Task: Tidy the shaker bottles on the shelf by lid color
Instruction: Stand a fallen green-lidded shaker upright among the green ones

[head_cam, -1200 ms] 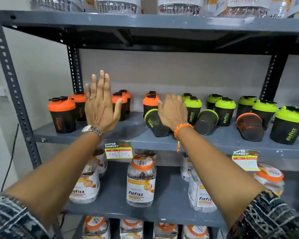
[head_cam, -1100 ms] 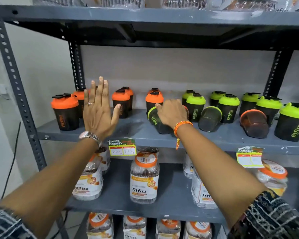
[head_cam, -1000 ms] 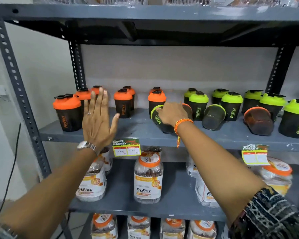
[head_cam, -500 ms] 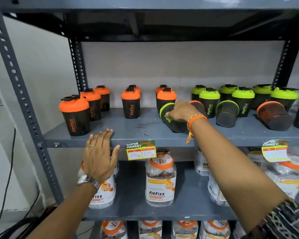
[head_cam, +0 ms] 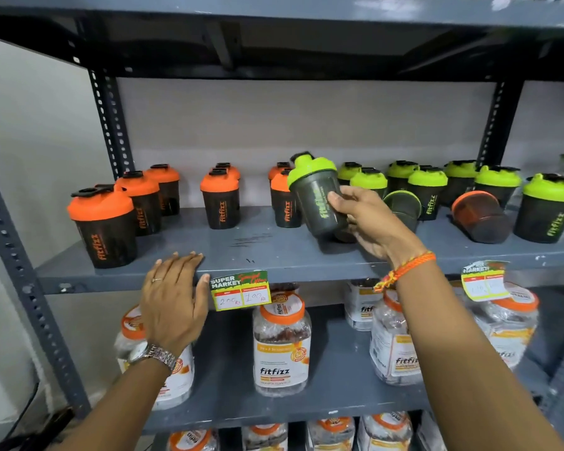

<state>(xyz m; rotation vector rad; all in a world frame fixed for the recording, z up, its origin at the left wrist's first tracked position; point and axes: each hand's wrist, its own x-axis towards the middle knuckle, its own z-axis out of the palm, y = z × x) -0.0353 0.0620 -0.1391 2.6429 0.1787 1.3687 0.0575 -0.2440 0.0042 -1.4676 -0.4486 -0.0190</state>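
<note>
My right hand (head_cam: 368, 222) grips a dark shaker bottle with a green lid (head_cam: 316, 193), tilted slightly left just above the grey shelf (head_cam: 274, 252). Orange-lidded shakers (head_cam: 220, 198) stand upright on the shelf's left half, the nearest one (head_cam: 103, 227) at the front left. Green-lidded shakers (head_cam: 427, 190) stand on the right half. A green-lidded shaker (head_cam: 402, 206) and an orange-lidded shaker (head_cam: 479, 216) lie on their sides among them. My left hand (head_cam: 175, 297) rests flat on the shelf's front edge, holding nothing.
Price tags (head_cam: 240, 289) hang from the shelf's front edge. Clear jars with orange lids (head_cam: 282, 343) fill the shelf below. Perforated steel uprights (head_cam: 17, 262) frame the rack, and another shelf board hangs close overhead.
My right hand has lifted the fallen green-lidded shaker off the shelf and turned it nearly upright. My left hand dropped from mid-air onto the shelf's front edge.
</note>
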